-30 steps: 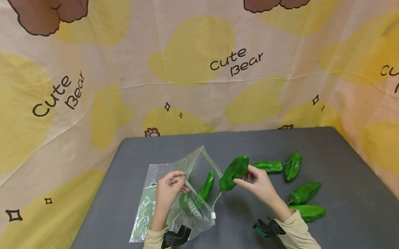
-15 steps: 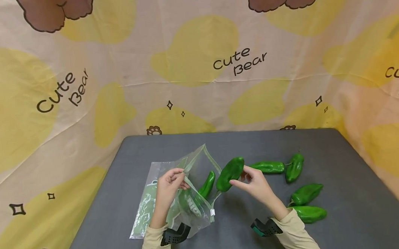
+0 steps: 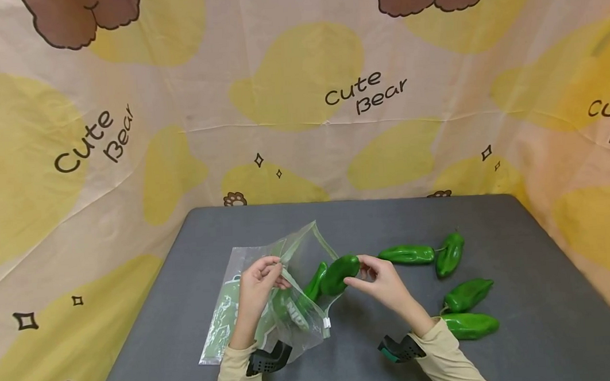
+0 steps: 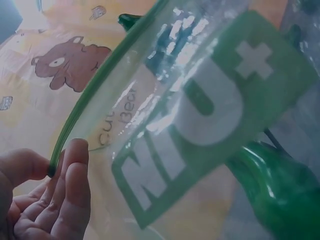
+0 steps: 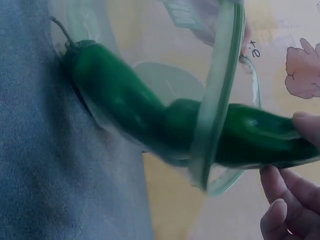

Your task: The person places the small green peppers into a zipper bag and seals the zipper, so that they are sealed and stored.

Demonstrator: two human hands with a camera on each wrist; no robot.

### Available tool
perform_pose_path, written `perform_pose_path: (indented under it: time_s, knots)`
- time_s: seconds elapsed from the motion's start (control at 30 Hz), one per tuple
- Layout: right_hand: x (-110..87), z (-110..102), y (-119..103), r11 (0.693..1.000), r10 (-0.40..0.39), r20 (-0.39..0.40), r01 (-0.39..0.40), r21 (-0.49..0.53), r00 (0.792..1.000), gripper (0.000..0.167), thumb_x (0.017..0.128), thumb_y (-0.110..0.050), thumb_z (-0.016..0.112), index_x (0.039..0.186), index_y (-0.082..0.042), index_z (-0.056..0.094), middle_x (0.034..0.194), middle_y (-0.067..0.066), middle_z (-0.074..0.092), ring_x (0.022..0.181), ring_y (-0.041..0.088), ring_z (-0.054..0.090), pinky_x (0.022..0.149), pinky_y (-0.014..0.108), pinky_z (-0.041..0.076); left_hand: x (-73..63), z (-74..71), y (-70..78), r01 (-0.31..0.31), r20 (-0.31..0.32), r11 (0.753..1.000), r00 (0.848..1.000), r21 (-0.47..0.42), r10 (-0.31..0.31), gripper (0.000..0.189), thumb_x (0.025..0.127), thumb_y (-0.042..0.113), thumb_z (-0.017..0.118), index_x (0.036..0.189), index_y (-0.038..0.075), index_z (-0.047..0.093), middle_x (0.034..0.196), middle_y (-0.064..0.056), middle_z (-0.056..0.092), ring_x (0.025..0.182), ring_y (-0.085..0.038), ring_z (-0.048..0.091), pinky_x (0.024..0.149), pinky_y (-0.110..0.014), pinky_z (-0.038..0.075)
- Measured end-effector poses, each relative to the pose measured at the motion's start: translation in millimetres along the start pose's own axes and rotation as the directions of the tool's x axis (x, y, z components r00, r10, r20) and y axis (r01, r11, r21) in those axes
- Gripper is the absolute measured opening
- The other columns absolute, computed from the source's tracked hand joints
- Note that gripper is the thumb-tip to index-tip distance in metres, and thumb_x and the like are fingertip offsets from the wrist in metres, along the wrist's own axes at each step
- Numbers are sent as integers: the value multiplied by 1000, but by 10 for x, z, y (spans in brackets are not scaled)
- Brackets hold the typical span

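My left hand (image 3: pixel 258 285) pinches the green-edged rim of a clear zip bag (image 3: pixel 300 248), keeping its mouth spread toward the right. Inside the bag lies a green pepper (image 3: pixel 316 283), seen through the plastic with its stem in the right wrist view. My right hand (image 3: pixel 384 281) pinches a second green pepper (image 3: pixel 339 275) by one end. In the right wrist view that held pepper (image 5: pixel 265 137) passes through the bag's opening, its far part behind the rim and overlapping the pepper inside. The left wrist view shows thumb and fingers on the bag's green edge (image 4: pixel 82 107).
Several more green peppers lie on the grey table (image 3: pixel 369 221) at the right, such as one near its back (image 3: pixel 408 255) and one nearer the front (image 3: pixel 469 325). A flat green-printed plastic part (image 3: pixel 221 321) lies under the left hand. A patterned cloth (image 3: pixel 300 98) hangs behind.
My right hand has moved left and slightly down, carrying the pepper from outside the bag's mouth into the opening. The left hand keeps its pinch on the rim, nearly unmoved.
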State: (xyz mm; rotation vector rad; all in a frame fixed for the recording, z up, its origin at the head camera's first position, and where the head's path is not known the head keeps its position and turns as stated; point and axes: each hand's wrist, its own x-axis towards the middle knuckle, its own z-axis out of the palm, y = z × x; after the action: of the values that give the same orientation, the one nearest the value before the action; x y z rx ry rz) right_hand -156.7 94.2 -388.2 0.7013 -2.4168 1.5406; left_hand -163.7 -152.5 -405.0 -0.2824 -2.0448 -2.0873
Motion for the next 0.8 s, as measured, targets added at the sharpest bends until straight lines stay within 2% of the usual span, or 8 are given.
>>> perform_pose_path:
  time_s: [0.1, 0.33, 0.4, 0.5, 0.63, 0.8]
  knots:
    - [4, 17, -7, 1000, 10, 7, -10, 9, 1000, 20, 74, -3, 71, 93, -2, 63, 64, -1, 46, 55, 13, 40, 47, 23, 32, -1, 8, 31, 7, 10, 1000, 1000, 3, -7, 11, 87, -7, 52, 95, -14, 55, 66, -22, 60, 52, -18, 60, 52, -31, 53]
    - [17, 44, -1, 1000, 6, 8, -6, 28, 1000, 22, 74, -1, 71, 94, 0, 62, 67, 1, 53, 55, 13, 42, 47, 22, 35, -37, 68, 213, -5, 30, 999, 1000, 31, 4, 10, 86, -12, 49, 92, -18, 53, 65, -24, 59, 52, -17, 59, 52, -29, 53]
    - [13, 60, 21, 999, 7, 6, -7, 40, 1000, 24, 74, 0, 70, 96, 2, 60, 71, 2, 55, 56, 12, 42, 48, 23, 36, -39, 78, 226, -4, 34, 999, 999, 36, 3, 10, 86, -13, 48, 92, -18, 53, 65, -25, 58, 52, -17, 59, 52, -30, 53]
    - [12, 113, 134, 997, 55, -17, -54, 55, 998, 25, 75, -2, 71, 96, 1, 57, 75, 2, 57, 58, 13, 44, 50, 24, 38, -44, 81, 231, -13, 44, 999, 999, 44, 11, 10, 86, -12, 48, 93, -18, 53, 66, -25, 59, 53, -17, 60, 53, -30, 53]
    - [19, 185, 283, 989, 141, -76, -137, 58, 987, 25, 75, -10, 73, 88, -5, 53, 70, -2, 55, 58, 12, 46, 52, 23, 40, -52, 80, 230, -37, 55, 999, 998, 35, 35, 11, 87, -12, 48, 94, -18, 52, 68, -26, 58, 54, -15, 60, 54, -30, 54]
    - [24, 226, 320, 987, 152, -103, -144, 74, 983, 25, 74, -12, 74, 84, -4, 53, 65, -3, 55, 57, 12, 49, 52, 24, 43, -56, 89, 230, -65, 61, 998, 996, 10, 64, 10, 86, -14, 47, 94, -20, 50, 69, -28, 56, 55, -13, 59, 54, -29, 54]
